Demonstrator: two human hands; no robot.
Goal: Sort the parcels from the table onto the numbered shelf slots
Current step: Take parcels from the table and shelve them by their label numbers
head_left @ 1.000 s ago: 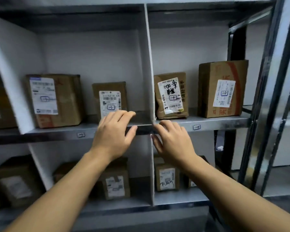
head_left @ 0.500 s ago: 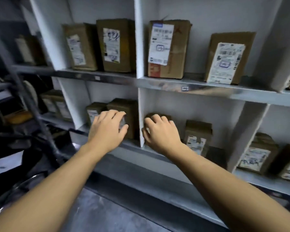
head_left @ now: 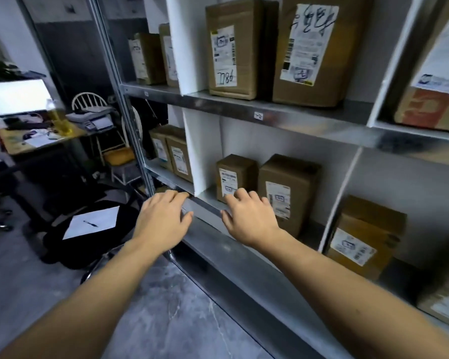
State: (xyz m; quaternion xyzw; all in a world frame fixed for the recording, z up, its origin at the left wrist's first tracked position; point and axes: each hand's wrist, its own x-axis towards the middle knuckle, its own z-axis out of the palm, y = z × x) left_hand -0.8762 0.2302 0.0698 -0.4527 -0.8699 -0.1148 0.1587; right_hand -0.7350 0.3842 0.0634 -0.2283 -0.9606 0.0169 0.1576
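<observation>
Both hands are out mid-frame at the front lip of the lower grey metal shelf (head_left: 218, 244). The left hand (head_left: 163, 218) has a wide grip, fingers relaxed, holding nothing. The right hand (head_left: 249, 221) is the same deal: loose, empty, right in front of a small brown cardboard parcel with a white label (head_left: 235, 174). A bigger brown cardboard parcel (head_left: 288, 187) stands just beside it in the same slot. There are more tall labelled brown boxes (head_left: 233, 47) on the shelf above, top of frame. A wooden table (head_left: 13, 147) with a bright monitor (head_left: 17, 95) sits far left.
</observation>
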